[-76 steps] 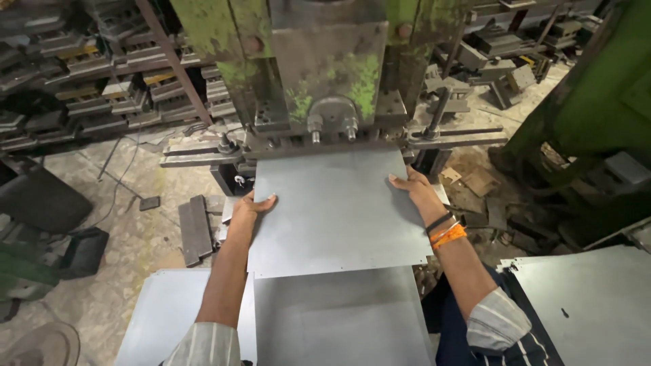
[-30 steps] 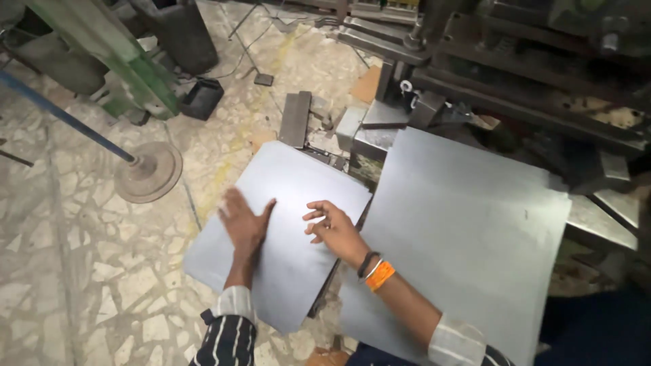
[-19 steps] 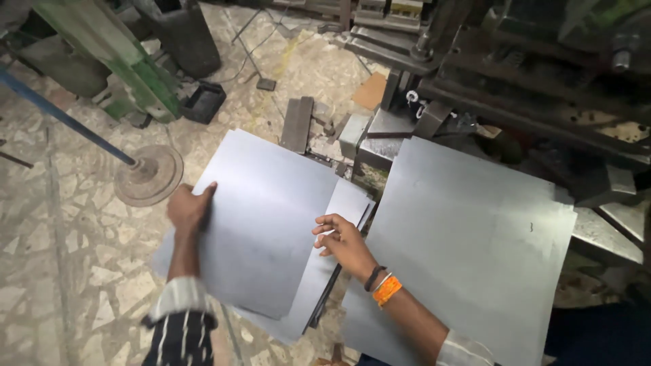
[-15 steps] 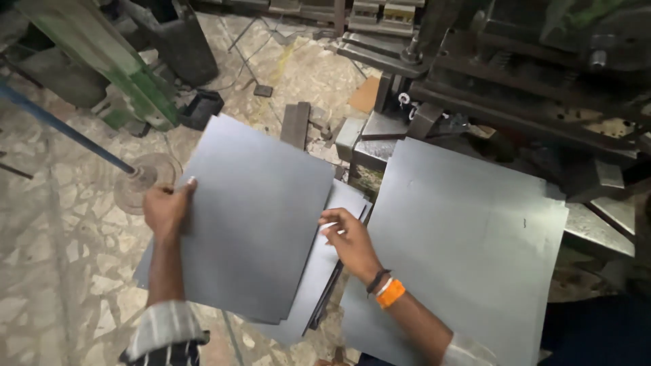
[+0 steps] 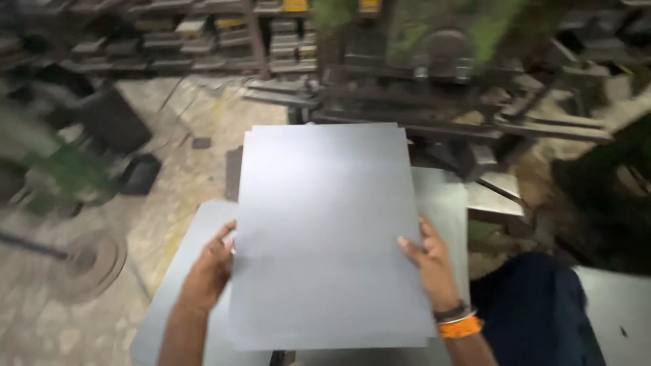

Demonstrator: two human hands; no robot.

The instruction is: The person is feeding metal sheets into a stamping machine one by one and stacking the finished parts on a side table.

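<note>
Sheet held by both side edges

Sheet (image 5: 325, 230), thin grey metal, likely stiff, slick and sharp-edged, hangs flat above the stack (image 5: 183, 285), before the press (image 5: 434, 61). Left hand (image 5: 210, 271) and right hand (image 5: 430, 261) each clamp a side edge.

**No packages, labels, signs or screens**

No package, label, sign or screen was visible in the head view. The picture was blurred, so any small marking on the machine or on the far shelves could not be told.
</note>
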